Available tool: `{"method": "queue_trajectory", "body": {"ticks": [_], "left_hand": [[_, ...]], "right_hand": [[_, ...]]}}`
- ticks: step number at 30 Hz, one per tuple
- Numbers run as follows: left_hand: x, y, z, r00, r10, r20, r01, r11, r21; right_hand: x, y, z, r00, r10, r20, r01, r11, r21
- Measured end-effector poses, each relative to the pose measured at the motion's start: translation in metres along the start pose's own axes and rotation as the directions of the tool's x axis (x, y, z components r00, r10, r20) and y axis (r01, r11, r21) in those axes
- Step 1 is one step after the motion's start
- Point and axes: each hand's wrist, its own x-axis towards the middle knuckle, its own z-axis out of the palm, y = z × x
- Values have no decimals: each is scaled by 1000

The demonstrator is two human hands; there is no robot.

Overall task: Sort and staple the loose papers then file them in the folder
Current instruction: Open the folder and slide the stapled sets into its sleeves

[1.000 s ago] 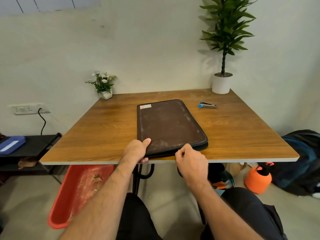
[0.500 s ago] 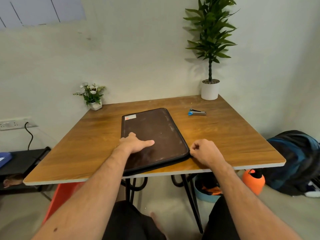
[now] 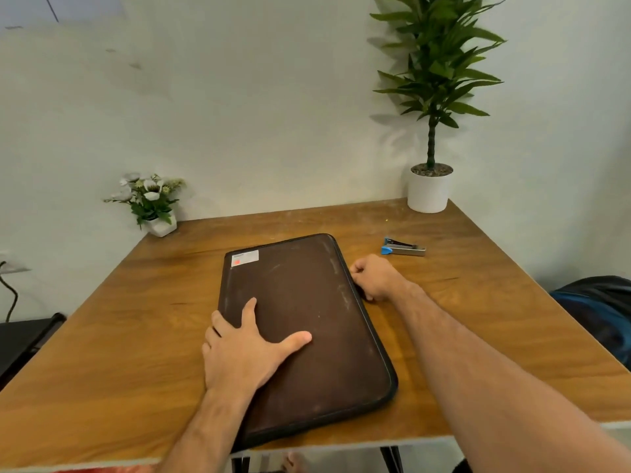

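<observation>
The folder [image 3: 304, 332], a dark zipped case, lies flat on the table [image 3: 512, 319], its near end reaching the near edge and its far end, with a white label [image 3: 244, 258], pointing at the wall; it sits in the middle of the table, squarely before the person, which looks like a placing meant to put both long sides within reach. The left hand [image 3: 246, 353] rests palm down on the near-left part of the cover; its fingers are straight and spread, the thumb stretched out to the right, and they press the cover rather than grip it; the likely purpose is to pin the folder so it does not slide. The right hand [image 3: 375, 278] is at the right long edge, about halfway along; its fingers are curled tight against the rim, and they seem to pinch something small there, probably the zip pull, though the pull itself is hidden by the knuckles and I cannot tell for sure. Judged from this, the step in hand is opening the folder. The stapler [image 3: 403, 249], blue-tipped, lies apart on the far right, beyond the right hand, untouched; no loose papers are in view, so they may be inside. A tall plant [image 3: 430, 189] and a small flower pot [image 3: 160, 223] stand at the far corners.
</observation>
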Motion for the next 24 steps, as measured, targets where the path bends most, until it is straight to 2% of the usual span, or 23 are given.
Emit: {"method": "queue_trajectory", "body": {"ticks": [6,10,14,18,21,24], "left_hand": [[19,12,-11,1000,8,20,-8,1000,-13],[64,47,-16,998,24,-59,-28,998,-54],[94,58,-6,997,-80,23,80,997,18],[114,37,-15,974,-224,4,224,972,-71],[115,29,-12,978,-208,-27,204,973,-104],[108,31,-3,982,-181,-49,178,982,-57]], "right_hand": [[68,-25,-9,997,1,-73,-4,999,-37],[81,-20,-23,990,8,-139,-10,1000,-14],[81,-12,-3,999,34,-42,-33,999,7],[86,-17,13,999,36,36,-38,998,48],[103,-19,9,993,78,91,-85,993,76],[119,-37,-7,960,142,243,-137,990,-40]]}}
